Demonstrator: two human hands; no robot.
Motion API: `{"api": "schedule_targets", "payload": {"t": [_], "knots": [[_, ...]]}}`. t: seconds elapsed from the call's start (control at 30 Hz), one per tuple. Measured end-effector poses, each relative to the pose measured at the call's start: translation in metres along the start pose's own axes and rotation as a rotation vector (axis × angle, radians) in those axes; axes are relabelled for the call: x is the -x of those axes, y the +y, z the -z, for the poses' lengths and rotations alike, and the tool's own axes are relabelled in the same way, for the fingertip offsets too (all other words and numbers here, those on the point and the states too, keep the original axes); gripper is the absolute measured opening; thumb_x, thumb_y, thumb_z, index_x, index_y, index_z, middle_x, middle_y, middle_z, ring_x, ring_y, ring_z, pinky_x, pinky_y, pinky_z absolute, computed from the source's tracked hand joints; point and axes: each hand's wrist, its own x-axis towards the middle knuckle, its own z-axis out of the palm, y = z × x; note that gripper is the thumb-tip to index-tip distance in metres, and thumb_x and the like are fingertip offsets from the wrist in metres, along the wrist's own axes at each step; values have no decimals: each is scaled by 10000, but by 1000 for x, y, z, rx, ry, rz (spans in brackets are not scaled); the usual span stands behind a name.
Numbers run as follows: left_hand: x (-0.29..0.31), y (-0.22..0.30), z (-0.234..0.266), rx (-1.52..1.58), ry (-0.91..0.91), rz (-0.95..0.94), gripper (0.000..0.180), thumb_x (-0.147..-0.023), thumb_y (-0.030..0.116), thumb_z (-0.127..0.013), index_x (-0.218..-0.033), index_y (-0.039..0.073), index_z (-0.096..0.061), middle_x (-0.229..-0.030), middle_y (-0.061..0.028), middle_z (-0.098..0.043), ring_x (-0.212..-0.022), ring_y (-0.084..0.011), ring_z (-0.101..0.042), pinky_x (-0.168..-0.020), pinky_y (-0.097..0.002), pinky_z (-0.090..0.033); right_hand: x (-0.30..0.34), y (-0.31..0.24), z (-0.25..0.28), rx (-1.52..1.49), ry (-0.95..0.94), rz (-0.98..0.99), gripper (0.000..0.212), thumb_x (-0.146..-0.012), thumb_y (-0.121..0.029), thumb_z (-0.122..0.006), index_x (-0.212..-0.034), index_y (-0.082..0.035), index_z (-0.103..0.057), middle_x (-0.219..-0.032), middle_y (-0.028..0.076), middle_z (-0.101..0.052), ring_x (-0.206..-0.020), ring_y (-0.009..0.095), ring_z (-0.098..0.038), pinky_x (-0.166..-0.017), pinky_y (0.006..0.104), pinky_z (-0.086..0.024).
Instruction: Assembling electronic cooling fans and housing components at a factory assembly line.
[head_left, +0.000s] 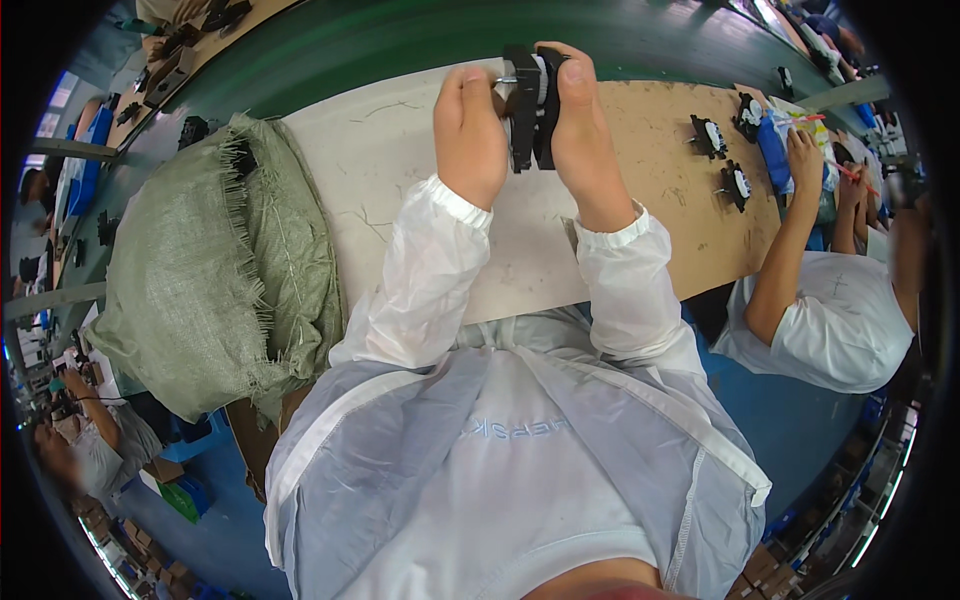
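Above the far part of the work board, my left hand is closed around one side of a black plastic assembly. My right hand grips its other side, thumb along the top. Two upright dark halves face each other, with a whitish ridged part between them. A thin metal pin sticks out toward my left thumb. My fingers beneath the assembly are mostly hidden.
A bulging green woven sack stands at the left, against the pale board. Beyond runs a green conveyor belt. Several black-and-white assemblies lie at the right, near a co-worker in a white shirt and a blue bag.
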Motion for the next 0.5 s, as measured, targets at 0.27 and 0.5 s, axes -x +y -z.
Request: {"api": "schedule_targets", "payload": {"t": [0.27, 0.5], "knots": [[0, 21, 29, -441, -359, -255, 662, -809, 188, -693, -1368, -10, -398, -1294, -194, -482, -1023, -268, -556, -891, -368, -481, -4, -9, 9, -221, -98, -161, 510, -1071, -398, -383, -1390, -14, -485, -1069, 113, -624, -886, 163, -547, -809, 288, -453], [12, 23, 45, -345, -353, -140, 753, -728, 143, -795, -1349, -59, -421, -1252, -231, -524, -1066, -305, -582, -937, -399, -493, -19, -14, 37, -375, -452, -319, 476, -1043, -342, -480, -1382, -11, -523, -1139, 120, -627, -924, 141, -571, -762, 258, -469]]}}
